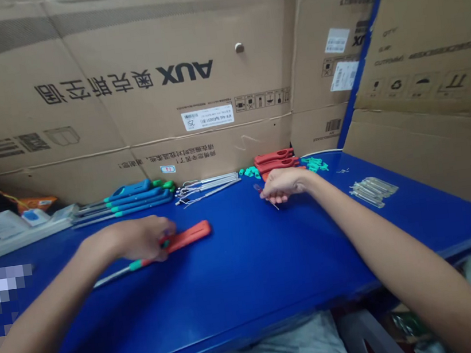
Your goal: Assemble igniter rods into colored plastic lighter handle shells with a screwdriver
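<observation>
My left hand [146, 238] is closed over a tool with a red handle [191, 236], a green collar [135, 265] and a thin metal rod [112, 277]. The tool is low over the blue table, its handle end pointing right; my fingers hide its middle. Farther back, my right hand [282, 185] is closed on a small thin tool [258, 187]. A clear, rounded end shows at the fingers' left and a slim tip below them; the rest is hidden. Just behind that hand lie several red handles [274, 160].
Blue-handled rods [138, 199] lie at the back left beside a power strip [22, 236]. Metal rods with wire ends [208, 186] and small green parts [314, 163] lie along the cardboard wall [121, 35]. Flat clear-looking pieces [374, 190] are on the blue table [248, 273] at right.
</observation>
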`<action>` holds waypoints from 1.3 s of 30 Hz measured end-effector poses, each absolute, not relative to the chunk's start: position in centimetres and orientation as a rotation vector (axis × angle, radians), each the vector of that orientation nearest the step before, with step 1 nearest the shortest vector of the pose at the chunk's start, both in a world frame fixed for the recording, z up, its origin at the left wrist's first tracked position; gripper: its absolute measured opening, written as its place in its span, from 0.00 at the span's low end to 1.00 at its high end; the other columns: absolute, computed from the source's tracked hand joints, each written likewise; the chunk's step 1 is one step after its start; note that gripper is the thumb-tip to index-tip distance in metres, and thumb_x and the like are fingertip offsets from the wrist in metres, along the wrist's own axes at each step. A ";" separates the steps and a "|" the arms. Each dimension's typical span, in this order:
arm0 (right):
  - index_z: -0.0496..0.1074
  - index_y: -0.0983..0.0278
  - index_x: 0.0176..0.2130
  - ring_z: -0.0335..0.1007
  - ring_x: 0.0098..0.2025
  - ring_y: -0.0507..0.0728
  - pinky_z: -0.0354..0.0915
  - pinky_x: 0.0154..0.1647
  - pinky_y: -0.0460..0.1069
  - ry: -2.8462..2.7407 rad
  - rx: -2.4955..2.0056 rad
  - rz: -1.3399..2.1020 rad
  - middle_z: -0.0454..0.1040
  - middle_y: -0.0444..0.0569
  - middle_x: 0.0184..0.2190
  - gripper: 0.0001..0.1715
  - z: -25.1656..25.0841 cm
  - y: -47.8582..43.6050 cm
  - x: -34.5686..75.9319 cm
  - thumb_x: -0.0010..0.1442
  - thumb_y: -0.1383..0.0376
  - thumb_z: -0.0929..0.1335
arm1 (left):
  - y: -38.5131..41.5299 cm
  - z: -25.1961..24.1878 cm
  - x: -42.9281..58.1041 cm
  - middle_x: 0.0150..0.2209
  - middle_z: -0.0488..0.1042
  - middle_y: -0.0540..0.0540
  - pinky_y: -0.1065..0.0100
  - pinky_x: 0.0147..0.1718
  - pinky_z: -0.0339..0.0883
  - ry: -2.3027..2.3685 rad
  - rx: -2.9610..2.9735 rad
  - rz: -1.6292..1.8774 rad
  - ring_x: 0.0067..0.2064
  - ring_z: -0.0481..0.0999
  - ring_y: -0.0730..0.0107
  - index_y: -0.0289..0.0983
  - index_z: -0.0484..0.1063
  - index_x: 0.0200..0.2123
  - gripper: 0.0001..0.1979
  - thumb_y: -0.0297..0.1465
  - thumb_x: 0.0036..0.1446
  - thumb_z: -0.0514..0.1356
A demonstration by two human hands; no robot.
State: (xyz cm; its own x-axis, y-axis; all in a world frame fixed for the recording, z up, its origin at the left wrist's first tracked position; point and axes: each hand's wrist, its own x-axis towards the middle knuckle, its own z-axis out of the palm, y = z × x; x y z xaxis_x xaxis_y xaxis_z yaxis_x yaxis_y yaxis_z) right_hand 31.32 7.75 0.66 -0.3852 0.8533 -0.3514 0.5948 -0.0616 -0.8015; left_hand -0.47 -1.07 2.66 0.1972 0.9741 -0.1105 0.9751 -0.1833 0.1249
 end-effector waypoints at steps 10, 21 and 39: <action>0.69 0.67 0.29 0.69 0.27 0.48 0.66 0.25 0.42 -1.753 -0.847 1.600 0.73 0.45 0.27 0.14 1.0 5.1 28.8 0.46 0.66 0.76 | 0.2 -1.3 6.5 0.34 0.72 0.49 0.68 0.32 0.63 1.350 2.544 0.294 0.34 0.71 0.66 0.39 0.70 0.39 0.14 0.40 0.51 0.64; 0.70 0.66 0.28 0.72 0.29 0.51 0.70 0.30 0.45 -1.840 -0.841 1.350 0.73 0.44 0.23 0.06 -0.8 4.8 26.8 0.50 0.71 0.72 | -0.3 -1.9 4.1 0.40 0.74 0.46 0.65 0.40 0.65 1.353 2.633 0.356 0.41 0.72 0.61 0.39 0.72 0.40 0.19 0.48 0.55 0.59; 0.70 0.66 0.27 0.71 0.28 0.53 0.68 0.31 0.48 -1.910 -0.905 0.928 0.74 0.46 0.24 0.09 -1.0 4.7 26.8 0.50 0.65 0.73 | -0.3 -1.4 3.3 0.43 0.77 0.43 0.64 0.42 0.68 1.361 2.600 0.320 0.41 0.76 0.61 0.37 0.71 0.52 0.22 0.42 0.67 0.44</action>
State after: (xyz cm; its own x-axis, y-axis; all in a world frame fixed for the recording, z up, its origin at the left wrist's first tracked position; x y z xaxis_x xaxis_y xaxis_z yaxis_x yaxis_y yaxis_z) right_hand 26.77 4.67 -0.96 -0.4152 0.8400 0.3493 0.2447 0.4729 -0.8464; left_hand 3.29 -0.29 -1.39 0.5556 0.8252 0.1020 0.7843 -0.5608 0.2654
